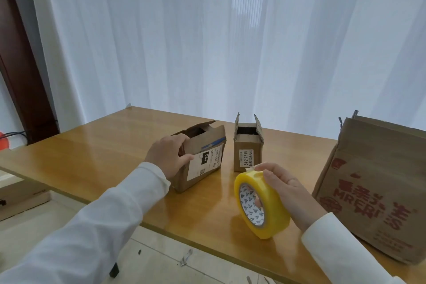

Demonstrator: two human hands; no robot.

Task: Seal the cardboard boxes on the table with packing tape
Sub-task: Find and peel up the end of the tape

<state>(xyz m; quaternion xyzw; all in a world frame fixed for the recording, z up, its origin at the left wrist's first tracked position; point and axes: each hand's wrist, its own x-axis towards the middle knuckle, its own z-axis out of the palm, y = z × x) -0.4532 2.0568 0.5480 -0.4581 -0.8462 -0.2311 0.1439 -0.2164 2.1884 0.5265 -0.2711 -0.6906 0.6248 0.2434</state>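
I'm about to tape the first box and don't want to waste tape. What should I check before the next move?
1. Tape roll in hand: ok, the right hand grips it, fingers through the core.
2. Loose tape end found: cannot tell, though a small tab shows at the roll's top by the fingertips.
3. Box steadied: ok, the left hand grips the labelled box on the table.
4. Its flaps closed: not ok, the top still gapes open.
5. Small box ready: not ok, its flaps stand up.
6. Large printed box state: cannot tell, its top is hardly shown.
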